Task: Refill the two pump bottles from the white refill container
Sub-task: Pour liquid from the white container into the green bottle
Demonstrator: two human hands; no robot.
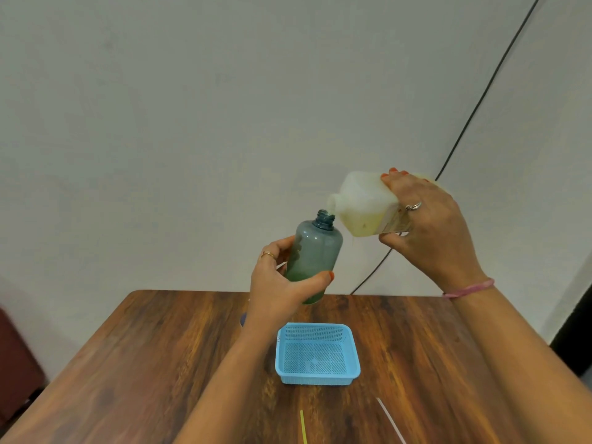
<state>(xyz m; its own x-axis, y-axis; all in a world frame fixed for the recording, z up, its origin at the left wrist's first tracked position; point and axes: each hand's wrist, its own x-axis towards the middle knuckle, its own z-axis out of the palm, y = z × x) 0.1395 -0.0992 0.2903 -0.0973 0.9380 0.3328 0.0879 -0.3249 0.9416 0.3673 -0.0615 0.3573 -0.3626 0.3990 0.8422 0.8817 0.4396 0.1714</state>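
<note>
The right hand (426, 219) grips the white container (365, 203) by its base end, fingers and thumb wrapped around it, at the centre right of the frame. The container is tipped nearly flat, its long axis running from right to left, with the open mouth at the left end. Yellowish liquid lies along its lower side.

The left hand (282, 283) holds the bottle (312, 254) around its lower half, thumb in front, just left of centre. The bottle has no pump on it and stands almost upright, leaning a little to the right, so its open neck points up toward the container's mouth. The mouth sits just above and beside the neck; whether they touch I cannot tell, and no stream is visible.

I judge the pour depends on this one alignment: mouth directly over neck, then more tilt from the right hand.

Both are raised above the bench (160, 363), where a blue basket (317, 354) sits below them. A second bottle is not clearly in view.
</note>
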